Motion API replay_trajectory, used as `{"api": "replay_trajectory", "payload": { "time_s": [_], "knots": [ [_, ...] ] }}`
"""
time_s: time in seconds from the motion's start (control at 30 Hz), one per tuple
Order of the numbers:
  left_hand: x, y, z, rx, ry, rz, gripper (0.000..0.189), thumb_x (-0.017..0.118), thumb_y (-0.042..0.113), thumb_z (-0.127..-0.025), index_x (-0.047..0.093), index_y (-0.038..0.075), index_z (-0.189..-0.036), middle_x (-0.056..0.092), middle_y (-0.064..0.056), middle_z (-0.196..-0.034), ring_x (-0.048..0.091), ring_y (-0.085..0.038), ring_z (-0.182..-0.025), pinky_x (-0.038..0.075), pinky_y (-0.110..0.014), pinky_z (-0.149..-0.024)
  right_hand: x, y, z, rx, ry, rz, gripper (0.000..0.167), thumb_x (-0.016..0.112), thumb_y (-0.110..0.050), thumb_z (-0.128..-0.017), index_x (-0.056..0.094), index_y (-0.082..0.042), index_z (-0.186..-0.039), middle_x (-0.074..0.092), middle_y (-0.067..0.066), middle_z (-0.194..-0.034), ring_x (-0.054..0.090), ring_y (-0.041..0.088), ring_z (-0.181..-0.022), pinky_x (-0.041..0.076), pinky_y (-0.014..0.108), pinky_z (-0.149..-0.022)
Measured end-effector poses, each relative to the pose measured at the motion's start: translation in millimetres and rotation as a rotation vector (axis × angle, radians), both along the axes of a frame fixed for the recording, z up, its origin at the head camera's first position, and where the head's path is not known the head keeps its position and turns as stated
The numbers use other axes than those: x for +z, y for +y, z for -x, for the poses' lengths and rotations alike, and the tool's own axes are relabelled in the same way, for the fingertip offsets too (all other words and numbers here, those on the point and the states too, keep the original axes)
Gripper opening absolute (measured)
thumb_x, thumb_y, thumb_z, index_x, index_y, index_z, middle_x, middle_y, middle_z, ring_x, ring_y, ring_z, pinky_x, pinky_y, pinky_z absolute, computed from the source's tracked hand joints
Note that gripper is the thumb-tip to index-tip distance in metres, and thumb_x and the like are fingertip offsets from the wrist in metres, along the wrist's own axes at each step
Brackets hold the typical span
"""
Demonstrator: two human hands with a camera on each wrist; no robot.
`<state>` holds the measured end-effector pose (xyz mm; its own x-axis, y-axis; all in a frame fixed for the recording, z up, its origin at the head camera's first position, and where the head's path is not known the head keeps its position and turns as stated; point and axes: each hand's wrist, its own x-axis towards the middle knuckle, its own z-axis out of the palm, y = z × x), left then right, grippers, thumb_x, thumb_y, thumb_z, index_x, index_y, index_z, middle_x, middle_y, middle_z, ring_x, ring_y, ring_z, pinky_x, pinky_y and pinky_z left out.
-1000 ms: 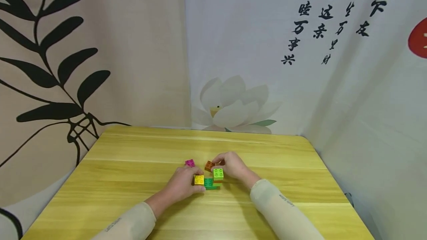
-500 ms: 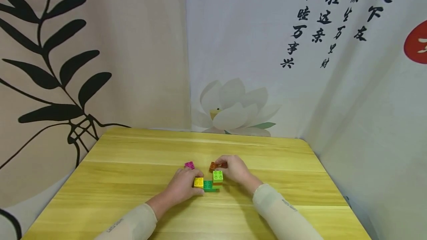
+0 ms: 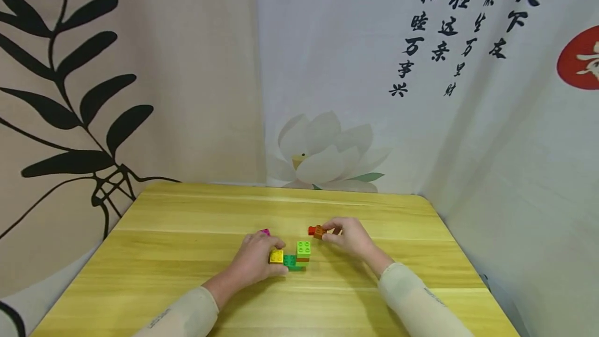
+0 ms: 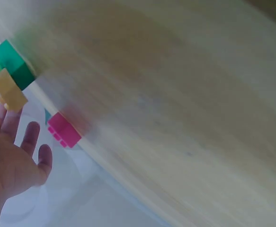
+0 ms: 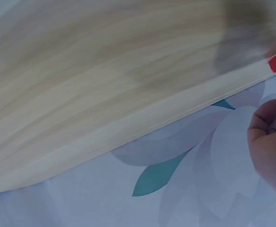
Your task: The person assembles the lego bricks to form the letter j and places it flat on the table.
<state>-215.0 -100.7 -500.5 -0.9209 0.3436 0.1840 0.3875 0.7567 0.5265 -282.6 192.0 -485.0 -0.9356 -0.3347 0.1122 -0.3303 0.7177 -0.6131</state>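
My left hand (image 3: pixel 256 257) grips the yellow studded plastic brick (image 3: pixel 276 257), thumb on the near side and fingers on the far side. That brick forms the left end of a small build: right of it comes a dark green studded plastic brick (image 3: pixel 289 260), and at the right end a bright lime-green studded brick (image 3: pixel 303 247) tops a stack with a thin orange-brown layer (image 3: pixel 302 260) beneath it.

My right hand (image 3: pixel 352 238), farther to the right and beyond the build, pinches an orange-brown studded plastic brick (image 3: pixel 320 232) between thumb and fingertips. A red plastic brick (image 3: pixel 311 231) sits against its left side; I cannot tell whether the two are joined.

Just beyond my left hand is a magenta studded plastic brick (image 4: pixel 64 130), mostly hidden in the head view. The build stands on the yellow wood-grained table (image 3: pixel 262 306), whose far edge meets a pale cloth backdrop (image 3: pixel 327 56).
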Motion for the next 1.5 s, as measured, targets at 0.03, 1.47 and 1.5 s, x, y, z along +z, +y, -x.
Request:
{"api": "replay_trajectory", "payload": {
  "time_s": [0.03, 1.47, 1.5],
  "knots": [
    [0.5, 1.0, -0.4, 0.005, 0.008, -0.005, 0.058, 0.096, 0.043, -0.076, 0.076, 0.013, -0.123, 0.079, -0.004, -0.122, 0.065, -0.033, -0.124, 0.037, -0.062, -0.117, -0.2, 3, -1.1, -0.004, -0.004, 0.0, 0.02, 0.084, -0.021, -0.094, 0.082, -0.018, -0.113, 0.08, -0.004, -0.107, 0.064, 0.009, -0.086, 0.053, 0.024, -0.069],
    [15.3, 37.7, 4.2, 0.017, 0.011, -0.112, 0.043, 0.093, 0.037, -0.083, 0.08, 0.017, -0.118, 0.08, 0.005, -0.109, 0.063, -0.027, -0.124, 0.018, -0.066, -0.118, 57.2, -21, -41.7, 0.273, 0.099, -0.016, 0.02, 0.083, -0.028, -0.096, 0.084, -0.021, -0.114, 0.082, -0.002, -0.114, 0.061, 0.004, -0.086, 0.051, 0.024, -0.073],
    [15.0, 37.5, 4.1, 0.021, 0.008, -0.117, 0.042, 0.093, 0.037, -0.083, 0.08, 0.017, -0.118, 0.08, 0.005, -0.109, 0.063, -0.027, -0.124, 0.017, -0.066, -0.118, 56.4, -22, -41.5, 0.277, 0.098, -0.02, 0.02, 0.083, -0.028, -0.096, 0.084, -0.02, -0.114, 0.082, -0.002, -0.113, 0.06, 0.004, -0.086, 0.051, 0.024, -0.073]
  ]
}}
